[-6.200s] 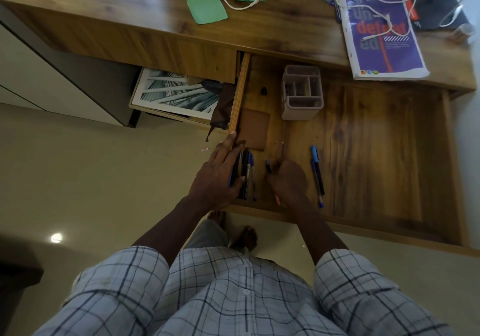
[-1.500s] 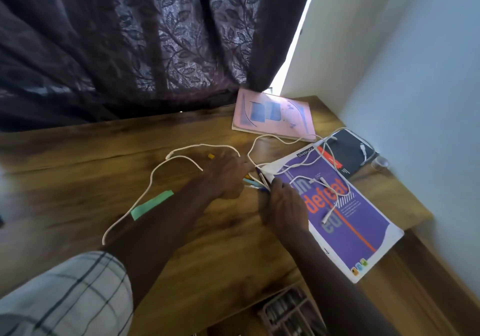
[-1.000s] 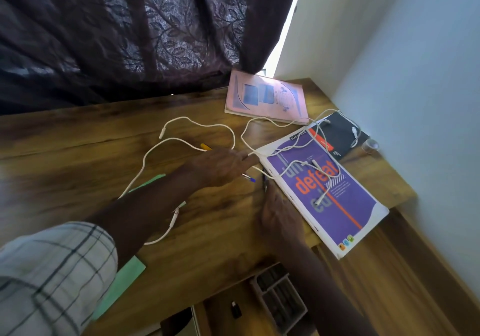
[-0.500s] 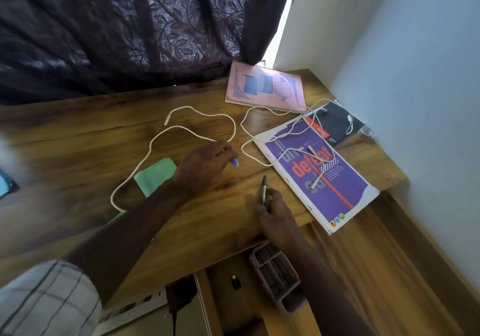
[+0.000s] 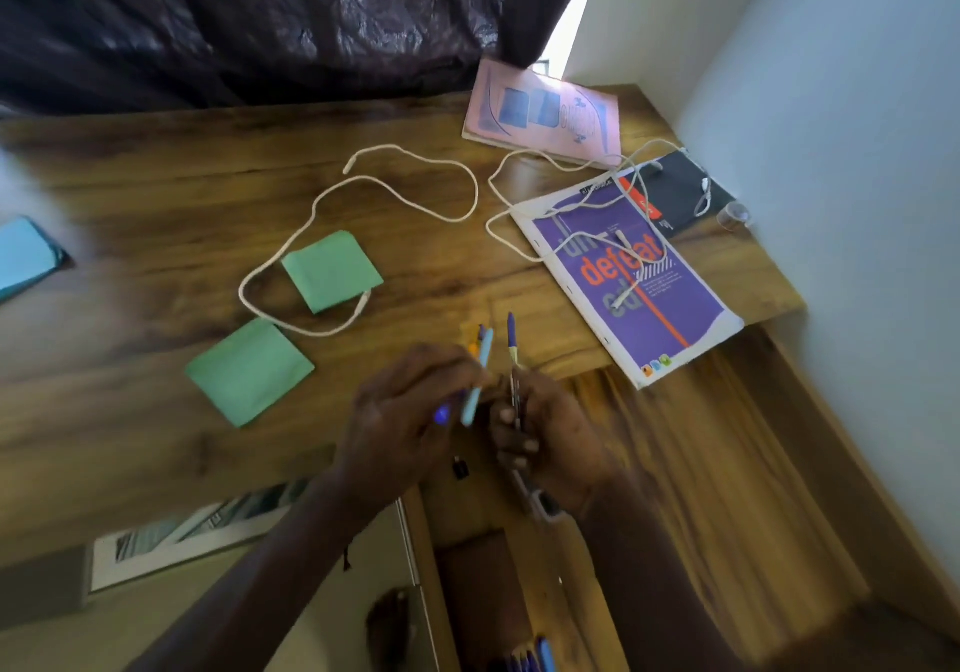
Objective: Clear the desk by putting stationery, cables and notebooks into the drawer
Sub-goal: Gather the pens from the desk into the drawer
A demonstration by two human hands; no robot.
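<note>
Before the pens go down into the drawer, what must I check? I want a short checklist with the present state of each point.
1. The left hand holds its pens: ok.
2. The right hand holds the blue-capped pen: ok.
3. The drawer is open under both hands: ok.
4. Bare wood shows in it for the pens: ok.
5. Number of pens in the left hand: cannot tell, blurred.
6. The desk is cleared: not ok; white cable, green notes and purple notebook lie on it.
</note>
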